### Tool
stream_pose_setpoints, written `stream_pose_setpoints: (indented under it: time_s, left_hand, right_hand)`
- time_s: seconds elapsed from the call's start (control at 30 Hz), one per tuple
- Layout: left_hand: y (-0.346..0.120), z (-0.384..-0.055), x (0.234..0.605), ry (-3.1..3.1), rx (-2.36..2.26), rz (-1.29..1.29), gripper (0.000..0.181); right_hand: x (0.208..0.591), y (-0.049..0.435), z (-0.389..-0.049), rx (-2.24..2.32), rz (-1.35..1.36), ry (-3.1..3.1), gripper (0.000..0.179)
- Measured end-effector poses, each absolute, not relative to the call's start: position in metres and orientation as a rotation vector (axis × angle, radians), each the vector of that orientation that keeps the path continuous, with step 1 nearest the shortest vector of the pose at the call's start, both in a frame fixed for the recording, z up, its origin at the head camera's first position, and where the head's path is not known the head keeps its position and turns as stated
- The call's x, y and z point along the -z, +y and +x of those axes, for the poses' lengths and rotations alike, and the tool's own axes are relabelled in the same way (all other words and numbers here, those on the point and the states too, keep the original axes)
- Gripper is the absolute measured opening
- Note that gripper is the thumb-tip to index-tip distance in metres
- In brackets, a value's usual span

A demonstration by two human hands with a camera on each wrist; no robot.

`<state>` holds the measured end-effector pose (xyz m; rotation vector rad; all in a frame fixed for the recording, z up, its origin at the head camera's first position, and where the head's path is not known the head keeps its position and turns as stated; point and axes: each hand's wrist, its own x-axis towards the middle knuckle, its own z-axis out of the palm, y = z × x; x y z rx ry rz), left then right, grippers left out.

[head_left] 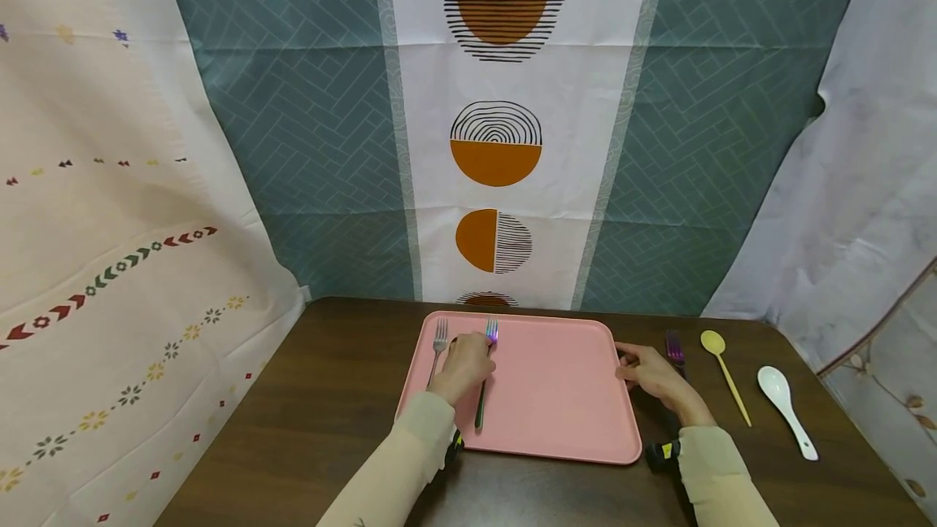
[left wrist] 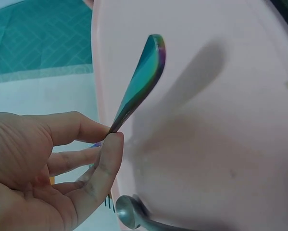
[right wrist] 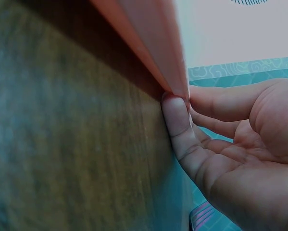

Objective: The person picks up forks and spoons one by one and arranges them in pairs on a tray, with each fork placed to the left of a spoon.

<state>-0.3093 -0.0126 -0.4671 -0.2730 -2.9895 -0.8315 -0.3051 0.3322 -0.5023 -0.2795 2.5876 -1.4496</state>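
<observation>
Left hand (head_left: 465, 364) pinches a rainbow fork (head_left: 480, 409), hiding part of it; right hand (head_left: 654, 374) grips the pink tray (head_left: 560, 385) — a purple fork (head_left: 674, 346) partly covered.

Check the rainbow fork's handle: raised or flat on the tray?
Raised: the left hand pinches the rainbow fork, its handle apart from its shadow on the tray.

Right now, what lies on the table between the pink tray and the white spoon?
Between the pink tray and the white spoon, the head view shows a purple fork, partly hidden by the right hand, and then a yellow spoon.
</observation>
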Motion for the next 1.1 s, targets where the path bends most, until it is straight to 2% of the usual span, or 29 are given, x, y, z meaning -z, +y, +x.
stream_pose_setpoints:
  time_s: [0.27,0.57,1.1]
  left_hand:
    - [-0.008,-0.31,0.472,-3.01,0.792,-0.252,0.017]
    - [-0.004,-0.311,0.476,-3.02,0.867,-0.213,0.007]
    - [-0.003,-0.31,0.479,-3.035,0.891,-0.202,0.014]
  right_hand:
    - [0.504,0.332,-0.306,1.451,-0.245,2.588,0.062]
    - [0.505,0.333,-0.307,1.458,-0.262,2.593,0.061]
    - [0.503,0.332,-0.306,1.468,-0.258,2.581,0.061]
